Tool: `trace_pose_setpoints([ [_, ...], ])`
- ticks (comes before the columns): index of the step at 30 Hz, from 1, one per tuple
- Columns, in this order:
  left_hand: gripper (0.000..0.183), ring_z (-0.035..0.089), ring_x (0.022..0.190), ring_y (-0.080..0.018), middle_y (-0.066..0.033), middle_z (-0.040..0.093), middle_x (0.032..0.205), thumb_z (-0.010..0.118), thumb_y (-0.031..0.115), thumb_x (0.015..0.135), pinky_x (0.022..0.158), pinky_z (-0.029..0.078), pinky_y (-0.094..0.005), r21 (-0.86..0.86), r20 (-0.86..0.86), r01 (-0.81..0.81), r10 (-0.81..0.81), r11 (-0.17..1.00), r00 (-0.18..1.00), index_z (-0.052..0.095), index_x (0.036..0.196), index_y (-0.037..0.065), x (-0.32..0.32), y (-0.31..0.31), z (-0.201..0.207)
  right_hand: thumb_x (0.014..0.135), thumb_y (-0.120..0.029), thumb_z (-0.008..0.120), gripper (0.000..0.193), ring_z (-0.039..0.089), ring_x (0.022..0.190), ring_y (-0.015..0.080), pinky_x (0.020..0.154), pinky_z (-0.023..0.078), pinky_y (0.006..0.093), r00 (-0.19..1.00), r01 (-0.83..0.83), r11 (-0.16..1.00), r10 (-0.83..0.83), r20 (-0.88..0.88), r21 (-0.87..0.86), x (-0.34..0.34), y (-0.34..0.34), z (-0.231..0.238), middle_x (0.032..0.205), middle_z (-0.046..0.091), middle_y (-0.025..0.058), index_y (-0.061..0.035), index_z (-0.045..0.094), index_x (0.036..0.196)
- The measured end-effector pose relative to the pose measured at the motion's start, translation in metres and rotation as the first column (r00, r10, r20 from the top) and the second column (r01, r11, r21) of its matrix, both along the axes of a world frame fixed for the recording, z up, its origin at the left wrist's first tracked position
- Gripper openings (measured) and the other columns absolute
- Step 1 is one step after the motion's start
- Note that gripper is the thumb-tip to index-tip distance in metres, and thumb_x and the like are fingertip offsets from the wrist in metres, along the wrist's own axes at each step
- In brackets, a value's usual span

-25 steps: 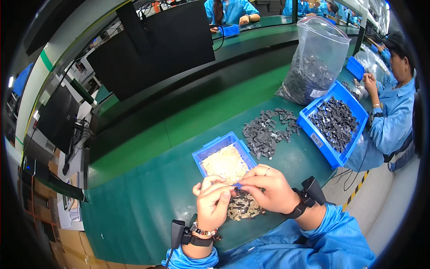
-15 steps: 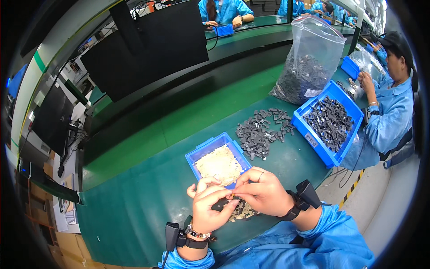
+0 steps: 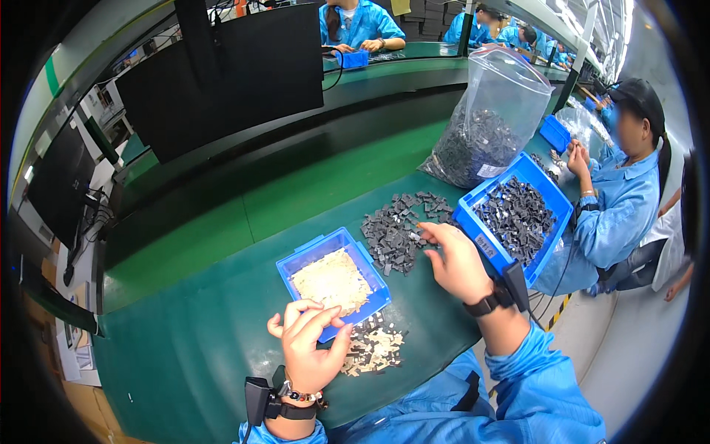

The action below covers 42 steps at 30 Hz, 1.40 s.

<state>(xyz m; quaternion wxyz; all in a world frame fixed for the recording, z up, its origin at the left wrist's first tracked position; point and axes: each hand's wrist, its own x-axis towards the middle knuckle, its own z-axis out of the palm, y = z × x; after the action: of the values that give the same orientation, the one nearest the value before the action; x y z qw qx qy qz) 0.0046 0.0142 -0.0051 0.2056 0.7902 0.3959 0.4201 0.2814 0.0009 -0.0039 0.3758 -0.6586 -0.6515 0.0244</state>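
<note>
My right hand reaches over the right edge of a loose pile of small dark grey flat pieces. Its thumb stands away from the extended forefinger, and a tiny orange spot shows at the fingertip. My left hand hovers at the near left corner of a small blue tray, fingers loosely bent and apart from the thumb; I see nothing held in it. Inside that tray lies a heap of thin cream-coloured pieces. Between my hands, a scatter of cream and dark bits lies on the green table mat.
A larger blue bin of dark pieces stands to the right, beside a clear zip bag partly filled with similar pieces. A co-worker in blue sits at the right. A black monitor hangs at the far left.
My hands, which were together over the near scatter, have parted. The right has moved out to the dark pile; the left has shifted slightly left. The view has also shifted.
</note>
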Motion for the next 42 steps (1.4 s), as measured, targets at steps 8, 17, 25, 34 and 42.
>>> trace_pose_setpoints([
  [8, 0.018, 0.060, 0.101, -0.0189, 0.0040, 0.068, 0.078, 0.077, 0.009, 0.072, 0.102, 0.021, -0.0425, -0.007, -0.004, -0.049, 0.049, 0.999, 0.999, 0.073, 0.090, 0.011, -0.001, 0.001, -0.005, 0.078, 0.003, 0.065, 0.040, 0.059, 0.098, 0.0317, 0.087, 0.048, 0.0404, 0.963, 0.006, 0.995, 0.020, 0.268, -0.096, 0.011, 0.018, -0.017, 0.095, 0.064, 0.0118, -0.0073, 0.064, 0.116],
  [17, 0.017, 0.060, 0.101, -0.0198, 0.0030, 0.070, 0.080, 0.077, 0.010, 0.072, 0.100, 0.022, -0.0431, 0.027, -0.050, -0.012, 0.013, 1.000, 0.999, 0.073, 0.088, 0.012, 0.000, -0.002, 0.003, 0.076, 0.006, 0.067, 0.047, 0.065, 0.080, 0.0325, 0.067, 0.052, 0.0403, 0.979, -0.203, 0.972, 0.199, 0.043, 0.120, -0.024, -0.004, 0.011, 0.089, 0.065, 0.0116, -0.0027, 0.057, 0.122],
  [25, 0.020, 0.061, 0.096, -0.0207, 0.0028, 0.069, 0.084, 0.081, 0.011, 0.069, 0.099, 0.022, -0.0439, 0.150, -0.078, 0.074, -0.063, 0.986, 0.995, 0.074, 0.087, 0.013, -0.001, -0.001, -0.001, 0.078, 0.001, 0.069, 0.046, 0.064, 0.078, 0.0279, 0.070, 0.052, 0.0367, 0.869, -0.492, 0.851, 0.492, 0.046, 0.185, -0.086, -0.031, 0.033, 0.089, 0.064, 0.0100, -0.0014, 0.060, 0.123],
  [34, 0.015, 0.061, 0.093, -0.0178, 0.0069, 0.068, 0.085, 0.078, 0.007, 0.068, 0.102, 0.017, -0.0458, 0.177, -0.014, 0.058, -0.056, 0.983, 0.998, 0.074, 0.077, 0.018, -0.006, -0.002, -0.001, 0.081, -0.003, 0.071, 0.043, 0.067, 0.085, 0.0291, 0.074, 0.054, 0.0364, 0.851, -0.510, 0.851, 0.521, -0.071, 0.127, -0.098, -0.036, 0.036, 0.095, 0.067, 0.0132, -0.0024, 0.059, 0.123],
  [42, 0.017, 0.061, 0.093, -0.0214, 0.0030, 0.071, 0.081, 0.075, 0.000, 0.068, 0.101, 0.025, -0.0410, 0.173, 0.048, 0.011, -0.019, 0.985, 0.999, 0.074, 0.078, 0.014, -0.003, 0.000, -0.001, 0.086, -0.003, 0.071, 0.008, 0.069, 0.088, 0.0151, 0.075, 0.056, 0.0287, 0.484, -0.492, 0.871, 0.269, -0.833, -0.005, -0.096, -0.038, 0.021, 0.108, 0.071, 0.0140, 0.0020, 0.070, 0.092],
])
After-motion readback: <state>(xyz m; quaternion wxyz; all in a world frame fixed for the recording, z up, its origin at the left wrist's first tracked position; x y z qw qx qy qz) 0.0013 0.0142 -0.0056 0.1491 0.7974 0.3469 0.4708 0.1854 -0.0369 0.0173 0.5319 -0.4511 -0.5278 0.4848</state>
